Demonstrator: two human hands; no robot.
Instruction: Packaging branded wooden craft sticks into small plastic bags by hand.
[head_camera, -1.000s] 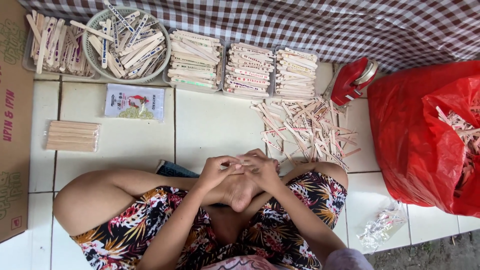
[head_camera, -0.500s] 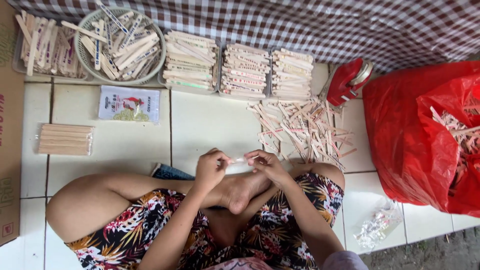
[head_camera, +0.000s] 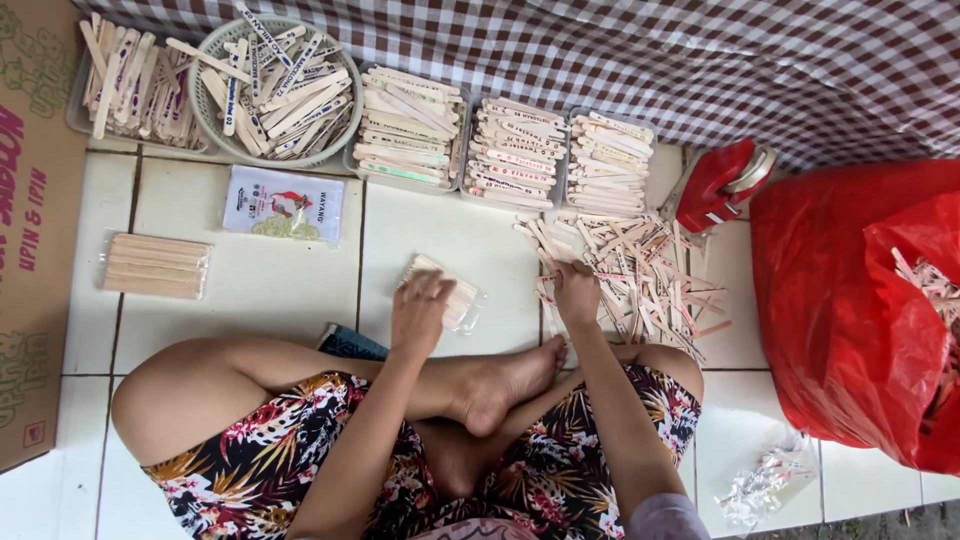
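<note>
Head view: clear stick packet (head_camera: 452, 293) under left hand (head_camera: 420, 315) fingers (head_camera: 432, 287).

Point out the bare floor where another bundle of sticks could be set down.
Bare tile lies between the printed packet and the bundle under the left hand, and below the wrapped sticks, above the knee. It is crowded right of the right hand, at the loose stick pile, and along the trays by the cloth.
</note>
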